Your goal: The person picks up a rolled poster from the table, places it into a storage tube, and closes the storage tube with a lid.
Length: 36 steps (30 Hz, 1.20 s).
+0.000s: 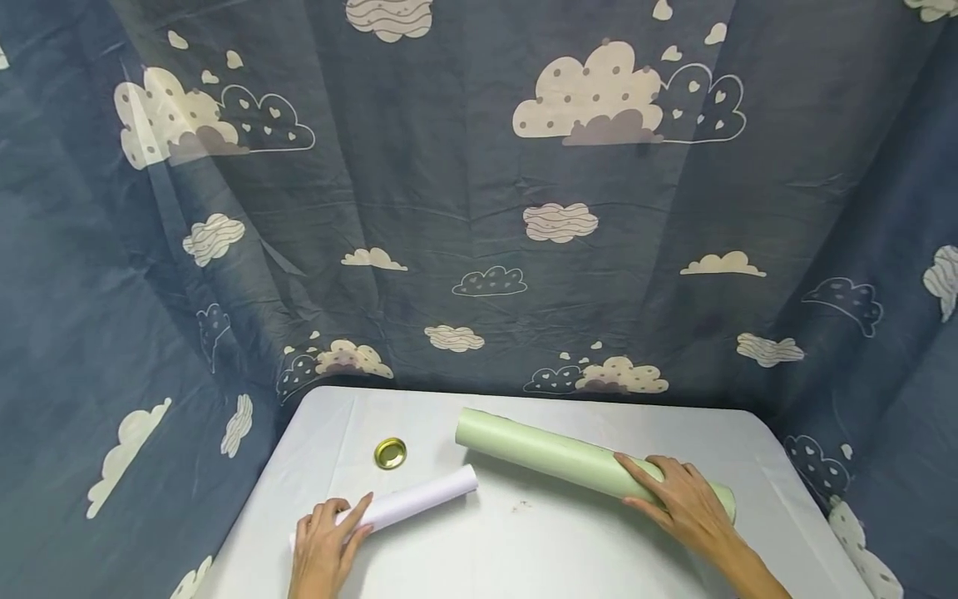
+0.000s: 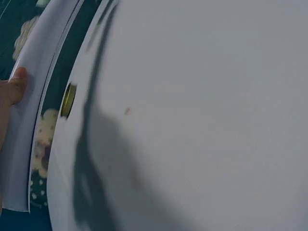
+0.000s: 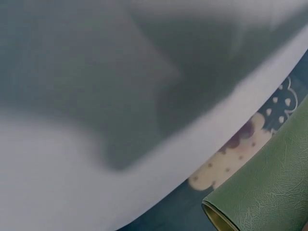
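Observation:
A rolled-up white paper tube (image 1: 422, 497) slants across the left part of the white table, and my left hand (image 1: 323, 541) grips it near its lower-left end. In the left wrist view, a thumb lies across this white roll (image 2: 36, 82). On the right, my right hand (image 1: 684, 507) holds a longer pale green roll (image 1: 550, 453), fingers over the far side and thumb on the near side. The right wrist view shows the open end of the green roll (image 3: 260, 197) and its textured surface; the hand itself is barely visible there.
A small round gold lid (image 1: 390, 453) lies on the table behind the white roll. Small brownish marks (image 1: 521, 505) show on the white tabletop (image 1: 569, 549). A dark blue cloth with cloud prints (image 1: 464, 175) hangs behind and at both sides of the table.

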Available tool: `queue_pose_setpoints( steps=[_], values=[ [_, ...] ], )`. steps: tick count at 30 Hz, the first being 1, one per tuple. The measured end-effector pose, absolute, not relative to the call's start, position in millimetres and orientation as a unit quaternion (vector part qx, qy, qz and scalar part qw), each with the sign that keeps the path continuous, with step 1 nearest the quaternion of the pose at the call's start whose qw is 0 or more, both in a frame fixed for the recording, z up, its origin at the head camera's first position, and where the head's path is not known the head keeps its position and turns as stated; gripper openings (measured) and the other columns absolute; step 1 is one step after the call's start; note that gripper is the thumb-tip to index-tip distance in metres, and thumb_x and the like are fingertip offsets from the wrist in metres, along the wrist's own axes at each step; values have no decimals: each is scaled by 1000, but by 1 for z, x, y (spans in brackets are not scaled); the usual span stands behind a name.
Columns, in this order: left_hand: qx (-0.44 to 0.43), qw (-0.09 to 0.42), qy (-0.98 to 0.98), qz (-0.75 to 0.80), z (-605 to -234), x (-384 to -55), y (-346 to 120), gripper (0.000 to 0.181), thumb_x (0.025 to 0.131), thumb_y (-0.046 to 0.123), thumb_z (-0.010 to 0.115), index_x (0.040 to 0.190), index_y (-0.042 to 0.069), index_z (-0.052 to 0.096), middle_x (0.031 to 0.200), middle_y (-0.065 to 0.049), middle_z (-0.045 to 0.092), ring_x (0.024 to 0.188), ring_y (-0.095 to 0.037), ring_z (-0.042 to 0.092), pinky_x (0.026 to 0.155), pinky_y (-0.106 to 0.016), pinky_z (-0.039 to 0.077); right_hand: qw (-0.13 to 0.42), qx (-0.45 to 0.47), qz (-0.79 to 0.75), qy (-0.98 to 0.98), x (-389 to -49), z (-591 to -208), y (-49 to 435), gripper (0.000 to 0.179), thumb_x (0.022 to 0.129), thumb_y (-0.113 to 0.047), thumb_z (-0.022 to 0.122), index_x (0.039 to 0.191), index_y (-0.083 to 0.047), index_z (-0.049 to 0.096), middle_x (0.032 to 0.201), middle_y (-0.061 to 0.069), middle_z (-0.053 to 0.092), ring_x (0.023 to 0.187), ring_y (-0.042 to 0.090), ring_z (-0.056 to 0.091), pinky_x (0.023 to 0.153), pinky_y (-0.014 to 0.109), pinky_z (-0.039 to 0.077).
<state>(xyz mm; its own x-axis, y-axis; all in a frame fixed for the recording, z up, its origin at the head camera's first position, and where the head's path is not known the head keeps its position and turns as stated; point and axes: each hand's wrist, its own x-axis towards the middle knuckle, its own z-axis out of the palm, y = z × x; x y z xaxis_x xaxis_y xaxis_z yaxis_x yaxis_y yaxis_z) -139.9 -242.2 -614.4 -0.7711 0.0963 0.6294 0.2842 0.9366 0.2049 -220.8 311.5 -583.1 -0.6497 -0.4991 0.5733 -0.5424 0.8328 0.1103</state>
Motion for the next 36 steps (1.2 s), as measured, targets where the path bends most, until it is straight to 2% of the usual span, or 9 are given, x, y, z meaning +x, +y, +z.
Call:
queue_pose_setpoints(
  steps=[5, 12, 31, 36],
  values=[
    [-73, 326, -933, -136, -602, -143, -273, 44, 80, 26, 82, 124, 20, 77, 99, -9, 64, 89, -27, 59, 81, -53, 40, 299, 269, 28, -915, -203, -583, 325, 66, 94, -70, 57, 149, -34, 56, 100, 12, 70, 83, 28, 68, 66, 44, 51],
    [-59, 333, -927, -160, -587, -151, -288, 47, 78, 15, 84, 124, 16, 76, 101, -17, 65, 92, -34, 58, 84, -54, 34, 293, 262, 31, -919, -186, -583, 331, 68, 88, -65, 68, 148, -33, 57, 98, 10, 70, 80, 25, 67, 64, 41, 50],
    [-129, 337, -907, -219, -567, -194, -268, 43, 80, 9, 83, 122, 15, 77, 101, -14, 67, 93, -33, 59, 93, -57, 33, 293, 261, 50, -918, -177, -576, 308, 70, 84, -59, 75, 147, -35, 58, 103, 9, 71, 85, 25, 69, 68, 44, 53],
    [-146, 330, -904, -228, -566, -196, -268, 42, 77, 8, 84, 119, 15, 78, 99, -11, 67, 91, -31, 60, 94, -56, 33, 300, 262, 48, -916, -176, -576, 307, 68, 86, -63, 71, 147, -35, 58, 101, 9, 71, 84, 24, 69, 67, 43, 53]
  ],
)
